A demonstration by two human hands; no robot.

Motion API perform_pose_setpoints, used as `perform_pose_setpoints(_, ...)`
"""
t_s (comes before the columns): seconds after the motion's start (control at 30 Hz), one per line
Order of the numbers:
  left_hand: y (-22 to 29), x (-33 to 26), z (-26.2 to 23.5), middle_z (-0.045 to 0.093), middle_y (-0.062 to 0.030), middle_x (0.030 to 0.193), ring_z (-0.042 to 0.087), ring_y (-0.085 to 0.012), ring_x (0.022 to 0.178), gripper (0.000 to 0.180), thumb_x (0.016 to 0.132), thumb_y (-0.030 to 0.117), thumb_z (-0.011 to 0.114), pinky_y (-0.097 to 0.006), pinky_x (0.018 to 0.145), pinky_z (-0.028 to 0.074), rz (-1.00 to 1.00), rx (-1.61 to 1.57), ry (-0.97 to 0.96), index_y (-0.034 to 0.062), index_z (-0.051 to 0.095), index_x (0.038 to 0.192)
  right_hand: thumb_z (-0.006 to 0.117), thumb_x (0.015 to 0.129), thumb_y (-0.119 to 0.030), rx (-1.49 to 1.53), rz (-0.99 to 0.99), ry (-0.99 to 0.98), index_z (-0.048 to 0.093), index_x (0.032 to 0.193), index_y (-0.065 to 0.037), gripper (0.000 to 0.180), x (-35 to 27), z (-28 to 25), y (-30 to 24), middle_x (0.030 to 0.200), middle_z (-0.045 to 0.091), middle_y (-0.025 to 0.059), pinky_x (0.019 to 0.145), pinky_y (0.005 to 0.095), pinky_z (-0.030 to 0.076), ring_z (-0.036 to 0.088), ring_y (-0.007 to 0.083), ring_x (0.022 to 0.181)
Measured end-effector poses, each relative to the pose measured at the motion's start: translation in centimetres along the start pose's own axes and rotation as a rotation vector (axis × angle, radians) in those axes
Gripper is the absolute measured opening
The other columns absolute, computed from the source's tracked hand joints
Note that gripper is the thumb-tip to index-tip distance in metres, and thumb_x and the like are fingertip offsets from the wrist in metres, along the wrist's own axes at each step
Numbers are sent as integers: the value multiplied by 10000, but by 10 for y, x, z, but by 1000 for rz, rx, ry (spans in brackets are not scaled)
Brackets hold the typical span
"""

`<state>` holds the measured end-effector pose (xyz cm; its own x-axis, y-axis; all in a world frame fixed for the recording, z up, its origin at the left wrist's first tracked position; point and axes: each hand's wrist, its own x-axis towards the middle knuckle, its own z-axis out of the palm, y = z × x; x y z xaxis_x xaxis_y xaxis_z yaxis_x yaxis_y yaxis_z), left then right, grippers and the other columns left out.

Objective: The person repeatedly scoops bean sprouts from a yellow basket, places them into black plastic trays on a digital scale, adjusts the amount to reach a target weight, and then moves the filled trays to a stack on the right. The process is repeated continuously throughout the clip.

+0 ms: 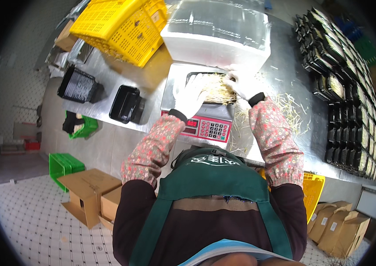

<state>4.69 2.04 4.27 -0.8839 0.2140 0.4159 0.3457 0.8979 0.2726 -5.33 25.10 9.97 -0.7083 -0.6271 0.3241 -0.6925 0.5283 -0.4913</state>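
Both white-gloved: left hand [191, 95] and right hand [241, 84] loosely curled, pressing pale sprouts [217, 88] in black plastic tray [210, 91] on steel scale [199, 113]. Risk: strands spilling onto desk [152, 75], skewing weight.

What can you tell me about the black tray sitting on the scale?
The black tray is a shallow, rectangular, plastic-looking dish lying flat on the scale's silver platform. It is filled with a heap of pale, thin sprouts that hides most of it; only the dark rim shows. The gloved left hand rests on its near left side, and the gloved right hand presses on its right end.
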Motion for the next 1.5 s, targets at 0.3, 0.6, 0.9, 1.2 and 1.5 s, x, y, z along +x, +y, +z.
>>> perform_pose_setpoints(0.3,-25,-6,-8,427,-248,1417,403,-352,1333,635,897,200,631,-418,1109,314,-143,-345,70,-2,358,1434,675,797,-422,-50,134,57,630,1195,-137,491,-24,-40,-15,1298,559,180,1044,464,384,487,343,1238)
perform_pose_setpoints(0.6,5,22,5,467,-159,1417,446,-326,1284,535,932,279,510,-449,1068,334,142,106,-168,79,422,1421,882,575,-240,-73,298,-515,645,1208,-87,693,-4,-43,-14,1081,676,169,848,341,514,664,298,973)
perform_pose_setpoints(0.9,6,23,3,472,-149,1414,466,-299,1260,517,941,266,489,-428,1049,353,133,178,-201,85,425,1421,686,799,-237,-116,262,-240,712,873,-69,185,-28,-62,-24,758,666,176,711,428,512,656,350,759)
perform_pose_setpoints(1.2,-20,14,-34,472,-218,1334,457,-391,1212,789,713,261,806,-438,1072,340,60,-431,23,8,450,1370,762,753,-160,-26,692,-260,716,942,-33,232,-118,-89,71,813,704,135,706,351,534,666,240,727)
perform_pose_setpoints(1.5,-54,41,-52,365,-242,1454,348,-386,1354,1250,511,409,899,-444,1106,289,51,-117,-294,18,230,1491,560,925,-343,337,162,-163,684,944,-46,323,-51,-26,-44,889,667,161,769,389,502,640,317,824)
